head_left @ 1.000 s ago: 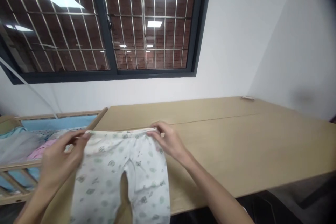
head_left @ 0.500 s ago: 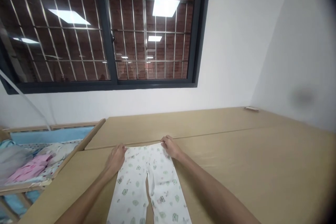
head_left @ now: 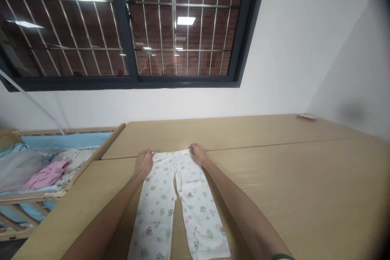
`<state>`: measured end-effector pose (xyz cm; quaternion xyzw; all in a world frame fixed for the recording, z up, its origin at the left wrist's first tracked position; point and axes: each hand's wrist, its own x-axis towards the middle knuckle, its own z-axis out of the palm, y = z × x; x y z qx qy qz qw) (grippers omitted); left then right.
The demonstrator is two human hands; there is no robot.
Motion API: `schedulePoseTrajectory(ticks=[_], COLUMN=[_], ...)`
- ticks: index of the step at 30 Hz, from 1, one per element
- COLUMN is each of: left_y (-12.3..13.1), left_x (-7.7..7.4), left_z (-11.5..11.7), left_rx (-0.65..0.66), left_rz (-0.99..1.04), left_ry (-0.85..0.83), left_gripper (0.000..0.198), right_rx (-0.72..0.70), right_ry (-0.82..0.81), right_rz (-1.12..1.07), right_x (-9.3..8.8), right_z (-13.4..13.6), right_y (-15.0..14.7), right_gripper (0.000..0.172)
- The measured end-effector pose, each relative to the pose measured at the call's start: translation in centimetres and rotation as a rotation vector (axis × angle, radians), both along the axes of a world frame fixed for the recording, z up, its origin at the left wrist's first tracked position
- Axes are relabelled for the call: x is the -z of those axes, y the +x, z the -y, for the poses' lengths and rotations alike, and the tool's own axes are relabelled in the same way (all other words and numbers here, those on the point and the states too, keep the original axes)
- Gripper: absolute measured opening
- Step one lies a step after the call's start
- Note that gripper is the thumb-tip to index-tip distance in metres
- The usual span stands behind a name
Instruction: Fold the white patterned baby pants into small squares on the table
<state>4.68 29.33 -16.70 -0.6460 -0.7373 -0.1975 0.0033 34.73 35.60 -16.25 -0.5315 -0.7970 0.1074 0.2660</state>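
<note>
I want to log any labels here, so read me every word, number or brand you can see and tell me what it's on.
No readable text anywhere.
Baby pants, held at the waistband by the left hand and right hand: only small green pictures, no words.
Small flat thing at the table's far corner: too small to read.

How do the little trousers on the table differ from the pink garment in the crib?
The trousers are white with a small green print; the pink garment is plain pink. The trousers lie spread flat on the table, a hand at each waistband corner; the pink garment lies crumpled in the crib, untouched. Both look like small baby clothes.
</note>
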Motion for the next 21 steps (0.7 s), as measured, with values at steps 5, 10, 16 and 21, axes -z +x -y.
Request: schedulePoseTrajectory(ticks=[5, 10, 16, 21], left_y=[0.6, 3.0, 12.6, 19.6], left_x=[-1.4, -4.6, -7.0, -7.5], left_z=[0.6, 3.6, 13.3, 21.2], left_rx=[0.024, 0.092, 0.498, 0.805], left_rz=[0.058, 0.102, 0.131, -0.04], left_ry=[0.03, 0.083, -0.082, -0.379], left_gripper=[0.02, 0.028, 0.032, 0.048], right_rx=[0.017, 0.039, 0.108, 0.122], right_ry=[-0.017, -0.036, -0.037, -0.046], right_rz=[-0.078, -0.113, -0.094, -0.049], right_x=[0.5, 0.3, -0.5, -0.9], right_z=[-0.6, -0.5, 0.3, 1.0], right_y=[0.1, 0.1, -0.1, -0.1], right_gripper=[0.015, 0.019, 0.025, 0.025])
